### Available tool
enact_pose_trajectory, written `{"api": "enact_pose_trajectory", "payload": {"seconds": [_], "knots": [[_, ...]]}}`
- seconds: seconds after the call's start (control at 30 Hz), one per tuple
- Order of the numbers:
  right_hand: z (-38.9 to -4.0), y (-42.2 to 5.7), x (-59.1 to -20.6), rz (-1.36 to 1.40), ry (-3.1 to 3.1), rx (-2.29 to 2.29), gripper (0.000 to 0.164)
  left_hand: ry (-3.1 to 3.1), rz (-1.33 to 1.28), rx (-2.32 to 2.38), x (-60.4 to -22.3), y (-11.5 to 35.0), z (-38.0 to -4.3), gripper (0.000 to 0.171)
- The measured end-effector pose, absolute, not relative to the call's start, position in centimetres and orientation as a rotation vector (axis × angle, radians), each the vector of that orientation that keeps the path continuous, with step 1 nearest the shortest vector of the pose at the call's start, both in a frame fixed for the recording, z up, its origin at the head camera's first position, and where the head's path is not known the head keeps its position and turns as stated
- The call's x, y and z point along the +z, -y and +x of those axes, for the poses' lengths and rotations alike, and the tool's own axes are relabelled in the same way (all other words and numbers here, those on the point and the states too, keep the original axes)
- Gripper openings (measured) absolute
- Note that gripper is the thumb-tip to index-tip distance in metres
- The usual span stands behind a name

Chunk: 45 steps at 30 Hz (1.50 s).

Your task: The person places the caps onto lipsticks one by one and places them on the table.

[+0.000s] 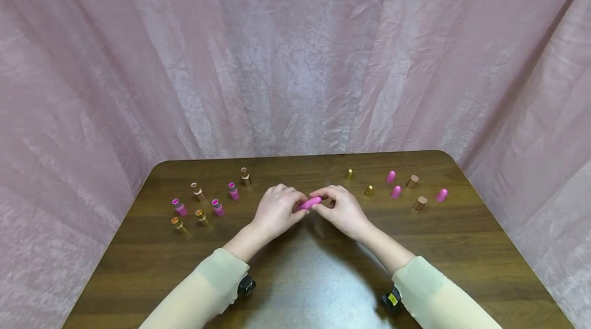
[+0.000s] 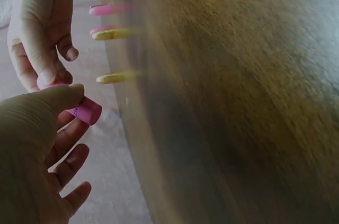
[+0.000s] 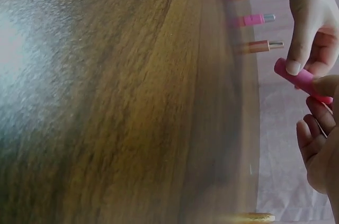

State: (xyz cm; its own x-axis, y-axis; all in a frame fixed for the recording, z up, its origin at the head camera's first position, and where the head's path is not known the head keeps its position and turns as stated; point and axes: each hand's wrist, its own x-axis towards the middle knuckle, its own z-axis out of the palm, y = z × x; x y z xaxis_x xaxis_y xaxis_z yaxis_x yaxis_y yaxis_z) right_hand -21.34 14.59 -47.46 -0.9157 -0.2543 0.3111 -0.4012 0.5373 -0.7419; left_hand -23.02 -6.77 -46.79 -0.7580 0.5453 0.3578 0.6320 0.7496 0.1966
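Observation:
Over the middle of the table, both hands hold one pink lipstick tube (image 1: pixel 310 204) lengthwise between them. My left hand (image 1: pixel 280 211) pinches its flat base end, which shows dark markings in the left wrist view, where the tube (image 2: pixel 87 112) juts past the thumb. With thumb and fingertips, my right hand (image 1: pixel 340 211) grips the rounded end. The two parts meet in one closed pink stick, seen also in the right wrist view as a slanted tube (image 3: pixel 302 80). Fingers hide parts of it.
Left of the hands stand several open lipstick bases: pink (image 1: pixel 218 208), gold (image 1: pixel 201 218) and rose-gold (image 1: pixel 198 192). To the right are several caps, gold (image 1: pixel 369 191), pink (image 1: pixel 396 192) and rose-gold (image 1: pixel 420 203). A pink curtain (image 1: pixel 295 62) hangs behind the brown wooden table (image 1: pixel 461 267).

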Motion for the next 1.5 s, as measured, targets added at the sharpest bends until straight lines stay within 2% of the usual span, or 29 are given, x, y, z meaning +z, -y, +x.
{"api": "enact_pose_trajectory", "payload": {"seconds": [0.17, 0.43, 0.7, 1.13, 1.5], "knots": [[-21.0, -15.9, -47.4, 0.59, 2.625, 1.207, 0.04, 2.757, -0.866, -0.559, -47.1, 6.0, -23.9, 0.016], [-20.0, -19.3, -47.2, 0.667, 2.758, 0.671, 0.043, 2.883, -0.689, -0.776, -47.9, 4.8, -26.6, 0.015], [-19.3, -21.7, -47.7, 0.767, 2.775, 0.293, 0.067, 2.933, -0.558, -0.925, -48.8, 3.4, -29.3, 0.02], [-18.7, -22.4, -48.8, 0.814, 2.815, 0.188, 0.074, 2.895, -0.414, -1.042, -50.1, 1.9, -32.2, 0.022], [-18.5, -22.0, -49.4, 0.82, 2.817, 0.214, 0.076, 2.891, -0.38, -1.077, -50.4, 1.4, -32.4, 0.028]]}}
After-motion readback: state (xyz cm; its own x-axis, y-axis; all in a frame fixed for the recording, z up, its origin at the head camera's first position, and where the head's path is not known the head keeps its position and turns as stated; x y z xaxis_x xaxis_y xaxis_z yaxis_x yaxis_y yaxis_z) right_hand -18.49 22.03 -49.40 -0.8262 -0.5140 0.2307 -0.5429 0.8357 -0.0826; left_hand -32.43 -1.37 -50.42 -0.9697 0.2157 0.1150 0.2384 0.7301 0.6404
